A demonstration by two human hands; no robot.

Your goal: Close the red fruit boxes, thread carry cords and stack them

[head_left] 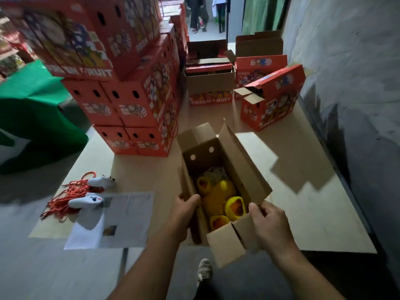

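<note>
Fingers (pixel 255 210) grip open box (pixel 242 169); fruit (pixel 218 200) blurred.

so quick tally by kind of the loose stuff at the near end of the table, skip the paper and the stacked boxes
white plush toys: 2
bundle of orange carry cords: 1
open fruit box with net-wrapped fruit inside: 1
total: 4

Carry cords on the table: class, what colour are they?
Orange-red carry cords, seen in the head view, the only one.
</note>
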